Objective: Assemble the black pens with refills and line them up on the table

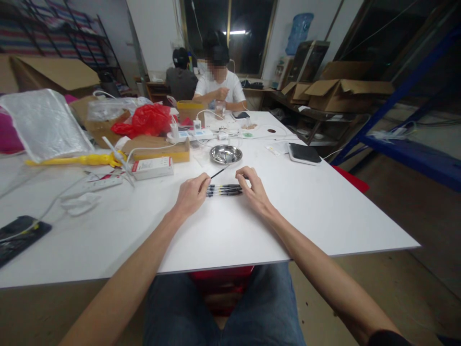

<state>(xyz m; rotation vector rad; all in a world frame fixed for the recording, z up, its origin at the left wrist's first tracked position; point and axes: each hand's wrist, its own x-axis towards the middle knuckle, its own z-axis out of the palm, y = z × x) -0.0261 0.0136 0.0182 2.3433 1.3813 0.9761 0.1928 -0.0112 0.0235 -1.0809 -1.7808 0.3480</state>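
Observation:
My left hand [193,193] is closed, with thumb and forefinger pinching a thin dark pen-like stick [217,173]. The stick slants up to the right, its paler tip pointing toward a shiny metal bowl [216,154]. My right hand [256,190] has its fingers curled together near the stick's far end. A small dark bit shows at its fingertips, too small to name. Between my hands, a row of several dark, pen-like sticks with clear and yellow parts [225,190] lies on the white table [230,230]. Both hands hide the ends of this row.
A white box [153,168], a yellow-sided cardboard tray [162,150], power strips with cables and a red plastic bag [149,120] crowd the left. A phone [21,238] lies near the left edge. Right of the bowl is a black-topped device [304,154]. Across the table sits another person [220,84].

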